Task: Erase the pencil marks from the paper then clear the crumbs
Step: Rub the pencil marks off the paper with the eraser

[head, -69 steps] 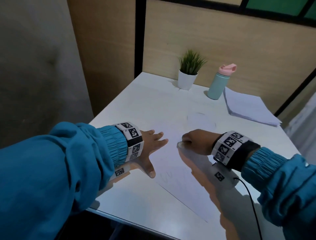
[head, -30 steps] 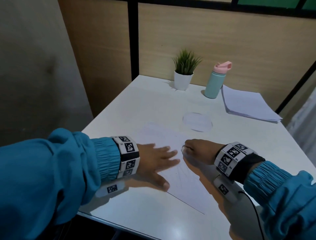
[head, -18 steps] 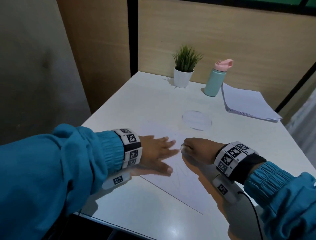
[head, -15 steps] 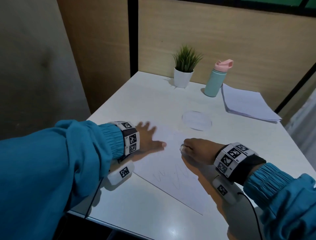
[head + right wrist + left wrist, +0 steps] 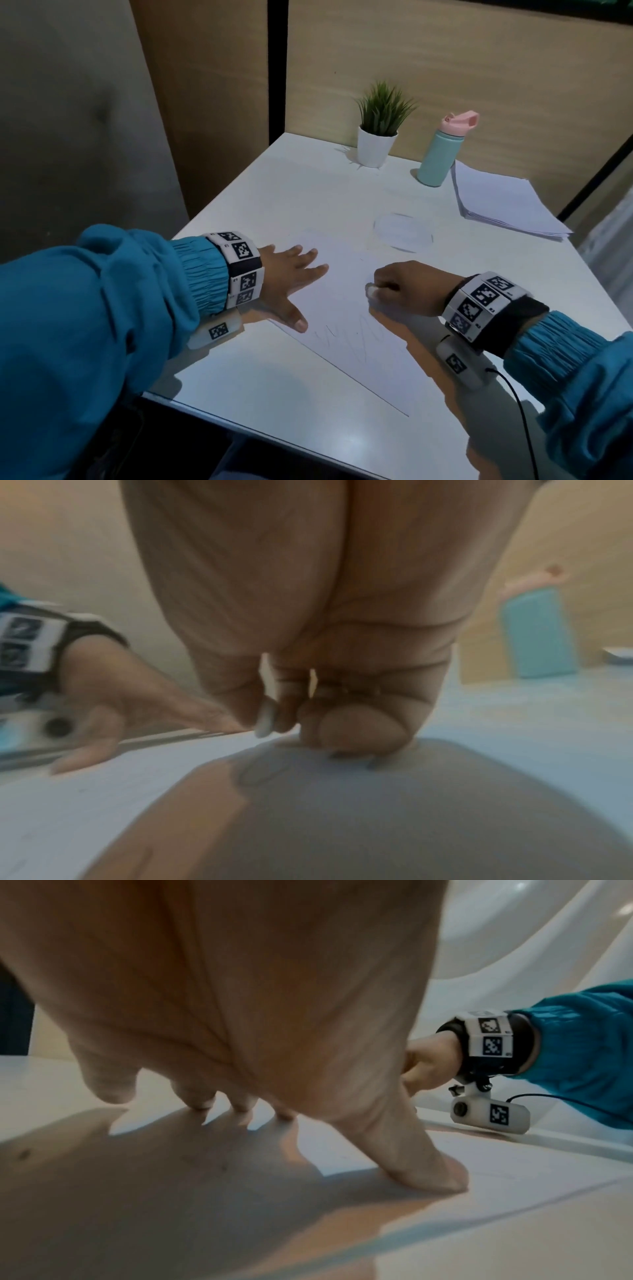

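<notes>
A white sheet of paper (image 5: 346, 301) lies on the white table (image 5: 274, 404), with faint pencil scribbles (image 5: 356, 337) near its front edge. My left hand (image 5: 291, 277) lies flat on the sheet's left part, fingers spread straight; in the left wrist view its fingertips (image 5: 441, 1177) press the paper (image 5: 514, 1167). My right hand (image 5: 400, 287) is curled in a fist over the sheet's right side and pinches a small white eraser (image 5: 371, 291). The right wrist view shows the eraser (image 5: 264, 721) held just above the paper (image 5: 103, 799).
At the back of the table stand a small potted plant (image 5: 378, 137) and a teal bottle with a pink lid (image 5: 442, 150). A stack of papers (image 5: 503, 205) lies at the back right. A faint round mark (image 5: 402, 231) sits beyond the sheet.
My left hand slid back and forth across the sheet and now rests flat with its thumb spread toward the scribbles. The right fist with the eraser stayed almost in place.
</notes>
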`<action>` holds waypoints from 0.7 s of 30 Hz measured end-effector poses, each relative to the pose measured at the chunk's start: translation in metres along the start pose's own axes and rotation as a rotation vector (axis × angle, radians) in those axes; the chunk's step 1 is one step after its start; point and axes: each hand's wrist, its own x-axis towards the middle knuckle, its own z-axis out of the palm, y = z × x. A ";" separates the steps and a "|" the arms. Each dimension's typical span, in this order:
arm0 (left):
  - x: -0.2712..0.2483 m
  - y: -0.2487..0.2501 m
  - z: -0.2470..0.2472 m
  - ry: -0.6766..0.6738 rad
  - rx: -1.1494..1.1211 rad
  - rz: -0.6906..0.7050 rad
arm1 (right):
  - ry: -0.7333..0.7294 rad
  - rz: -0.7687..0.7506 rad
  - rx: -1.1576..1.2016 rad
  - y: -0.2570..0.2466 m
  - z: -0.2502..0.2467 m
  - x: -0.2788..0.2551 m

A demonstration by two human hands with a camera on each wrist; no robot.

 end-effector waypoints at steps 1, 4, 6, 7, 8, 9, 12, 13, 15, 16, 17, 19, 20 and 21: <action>0.001 0.000 -0.003 -0.001 0.018 0.015 | 0.022 -0.043 -0.015 -0.006 -0.002 -0.004; 0.003 -0.005 -0.009 -0.031 -0.002 0.045 | 0.076 -0.139 0.029 -0.031 -0.005 -0.012; 0.003 -0.005 -0.009 -0.055 -0.051 0.039 | 0.074 -0.172 0.118 -0.049 -0.007 -0.013; 0.003 -0.003 -0.009 -0.062 -0.062 0.035 | 0.074 -0.194 0.134 -0.056 -0.007 -0.012; 0.002 0.000 -0.009 -0.063 -0.063 0.034 | 0.070 -0.215 0.120 -0.064 -0.007 -0.010; 0.002 0.003 -0.010 -0.056 -0.061 0.039 | 0.059 -0.232 0.104 -0.070 -0.007 -0.007; 0.002 0.005 -0.012 -0.033 -0.079 0.052 | 0.041 -0.202 0.008 -0.074 -0.010 0.010; 0.002 0.004 -0.013 -0.032 -0.085 0.059 | 0.044 -0.188 -0.037 -0.072 -0.012 0.016; 0.001 0.002 -0.012 -0.033 -0.083 0.065 | 0.049 -0.181 -0.086 -0.070 -0.013 0.021; 0.001 0.002 -0.012 -0.031 -0.076 0.063 | 0.029 -0.188 -0.088 -0.072 -0.012 0.019; 0.001 0.003 -0.011 -0.028 -0.065 0.061 | -0.013 -0.205 -0.073 -0.074 -0.008 0.015; 0.002 0.004 -0.010 -0.029 -0.041 0.057 | -0.126 -0.240 -0.034 -0.083 -0.003 0.006; 0.002 0.004 -0.010 -0.031 -0.034 0.056 | -0.156 -0.249 -0.035 -0.084 -0.002 0.005; 0.002 0.005 -0.011 -0.032 -0.034 0.061 | -0.149 -0.245 -0.049 -0.082 -0.005 0.008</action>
